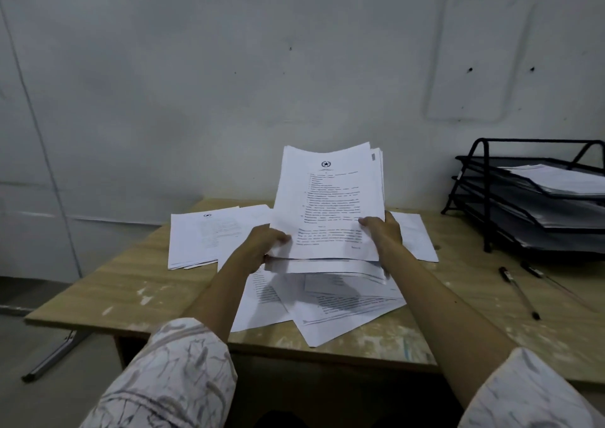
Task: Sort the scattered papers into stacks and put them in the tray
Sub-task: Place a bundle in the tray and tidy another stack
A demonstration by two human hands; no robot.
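Papers, a thick sheaf of white printed sheets (pixel 330 205), stand nearly upright above the middle of a light wooden table (pixel 124 283), tilted back so the top page faces the camera. That page carries a small round emblem with a star at its head and lines of black text below; the words are too blurred to read. The left hand (pixel 262 247) grips the sheaf's lower left corner, thumb curled over the front and fingers behind. The right hand (pixel 383 229) holds the lower right edge the same way, thumb on the printed face. Both forearms reach in from the bottom of the view, with pale patterned sleeves (pixel 170 375) pushed up near the elbows.

Under the raised sheaf, loose white printed sheets (pixel 327 316) lie fanned and overlapping on the table, some hanging toward its near edge. A neater pile of white sheets (pixel 199 237) lies flat to the left, just beside the left hand. More sheets (pixel 415 234) show behind the right wrist.

At the table's far right stands a black wire-mesh tray with three tiers (pixel 484 198), well apart from the hands. Its top tier already holds a stack of white paper (pixel 556 178). Two dark pens (pixel 519 291) lie on the table in front of the tray. A grey-white wall (pixel 229 67) fills the background.
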